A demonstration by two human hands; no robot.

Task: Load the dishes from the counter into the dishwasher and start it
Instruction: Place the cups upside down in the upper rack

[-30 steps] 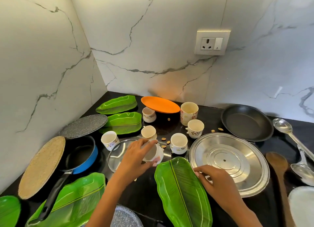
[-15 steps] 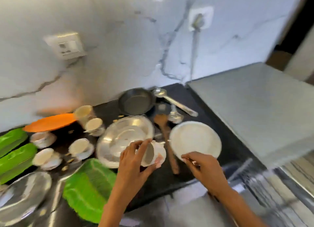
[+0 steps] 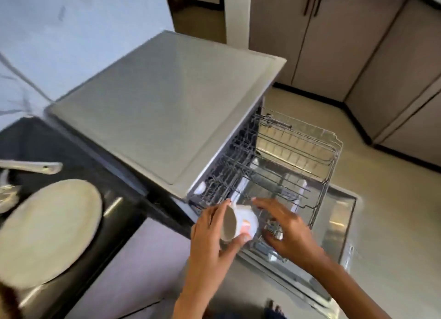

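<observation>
My left hand (image 3: 210,235) grips a small white cup (image 3: 241,224) tipped on its side, its mouth facing left, just over the near left corner of the pulled-out wire rack (image 3: 298,156) of the open dishwasher (image 3: 167,108). My right hand (image 3: 286,228) hovers beside the cup over the rack's front edge, its fingers spread and holding nothing. The rack looks bare of dishes. The lowered dishwasher door (image 3: 338,228) lies below it.
A white plate (image 3: 45,230) sits on the black counter (image 3: 78,146) at the left, with a steel ladle handle (image 3: 31,167) behind it. Beige cabinets (image 3: 358,39) line the far side of the tiled floor (image 3: 386,218). My foot (image 3: 274,306) shows at the bottom edge.
The view has swung right from the dish-covered counter to the open dishwasher. My left hand carried the cup over to the rack; my right hand left the counter and came beside it.
</observation>
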